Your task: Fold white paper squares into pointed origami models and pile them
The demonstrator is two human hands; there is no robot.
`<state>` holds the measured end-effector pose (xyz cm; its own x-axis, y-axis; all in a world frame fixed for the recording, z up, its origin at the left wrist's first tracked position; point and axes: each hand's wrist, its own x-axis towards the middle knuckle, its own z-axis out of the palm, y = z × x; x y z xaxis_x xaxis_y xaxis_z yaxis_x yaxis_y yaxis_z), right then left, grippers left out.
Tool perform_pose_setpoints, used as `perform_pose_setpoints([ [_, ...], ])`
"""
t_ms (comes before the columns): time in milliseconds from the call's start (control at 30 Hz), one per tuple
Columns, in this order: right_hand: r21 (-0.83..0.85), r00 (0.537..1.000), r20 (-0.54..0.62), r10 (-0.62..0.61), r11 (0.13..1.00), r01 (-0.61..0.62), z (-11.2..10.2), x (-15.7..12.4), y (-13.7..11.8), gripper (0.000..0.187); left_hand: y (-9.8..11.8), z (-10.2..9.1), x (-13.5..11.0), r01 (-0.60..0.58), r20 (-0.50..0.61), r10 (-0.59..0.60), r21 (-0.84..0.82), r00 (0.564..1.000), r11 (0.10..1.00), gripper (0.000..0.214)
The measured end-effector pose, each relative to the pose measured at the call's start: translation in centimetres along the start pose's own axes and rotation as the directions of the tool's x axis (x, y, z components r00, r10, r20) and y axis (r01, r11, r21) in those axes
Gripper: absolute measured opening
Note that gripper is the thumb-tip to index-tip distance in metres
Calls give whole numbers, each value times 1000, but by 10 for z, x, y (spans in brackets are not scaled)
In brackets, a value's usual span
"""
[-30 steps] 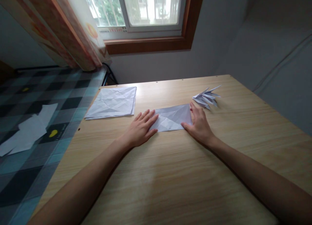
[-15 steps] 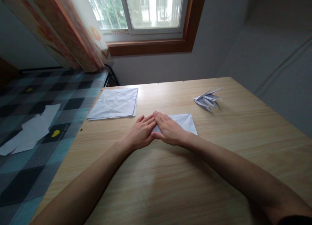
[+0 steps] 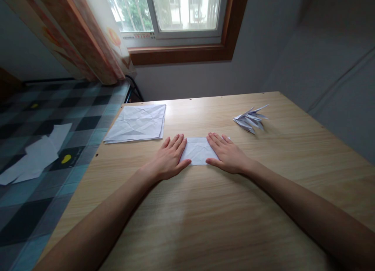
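A folded sheet of white paper (image 3: 198, 150) with crease lines lies flat on the wooden table (image 3: 205, 220). My left hand (image 3: 171, 155) rests flat on its left end, fingers stretched out and pointing away from me. On the right end lies my right hand (image 3: 225, 151), also flat with its fingers extended. Between the two hands the middle of the paper shows; both ends are covered by the palms and fingers.
A stack of creased white paper squares (image 3: 136, 122) sits at the table's far left. Toward the far right is a spiky bundle of folded paper (image 3: 251, 119). Left of the table, white paper scraps (image 3: 41, 155) lie on a checked cloth (image 3: 26, 216). A window is behind.
My right hand has slid rightward along the paper, from beside my left hand to the right end, uncovering the middle. My left hand has stayed at the left end.
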<state>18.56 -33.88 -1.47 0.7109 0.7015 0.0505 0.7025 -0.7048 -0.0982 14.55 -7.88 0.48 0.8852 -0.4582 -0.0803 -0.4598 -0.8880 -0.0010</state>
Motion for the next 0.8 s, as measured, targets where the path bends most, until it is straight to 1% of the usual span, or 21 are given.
perform_pose_setpoints([
  [133,-11,999,-29,44,999,-45,1,-19,21,81,0,-1,0,15,8,-15,11,1000,1000,79],
  [233,-8,998,-58,31,999,-31,1,-29,30,83,-2,0,0,10,-24,-10,-5,1000,1000,78],
  [333,7,997,-74,-32,999,33,-4,-35,33,91,-5,1,0,4,-42,-5,-29,999,1000,76],
  [400,-1,992,-94,-80,997,80,-9,-38,32,90,-8,2,0,8,-63,-10,-37,998,999,73],
  [467,-43,984,-122,-132,991,128,-14,-40,28,81,-11,3,0,2,-116,-6,-33,993,999,67],
  [533,-111,969,-151,-194,978,178,-18,-42,22,69,-13,3,-1,-24,-192,21,-15,981,1000,60],
  [633,-202,938,-198,-284,948,245,-20,-43,8,49,-11,1,-2,-87,-328,96,43,940,995,51],
  [733,-249,897,-260,-358,922,296,-18,-44,-4,28,-3,-1,-4,-207,-441,230,100,867,973,41],
  [800,-256,866,-293,-405,906,337,-16,-43,-9,18,5,-1,-3,-324,-475,334,106,814,940,35],
])
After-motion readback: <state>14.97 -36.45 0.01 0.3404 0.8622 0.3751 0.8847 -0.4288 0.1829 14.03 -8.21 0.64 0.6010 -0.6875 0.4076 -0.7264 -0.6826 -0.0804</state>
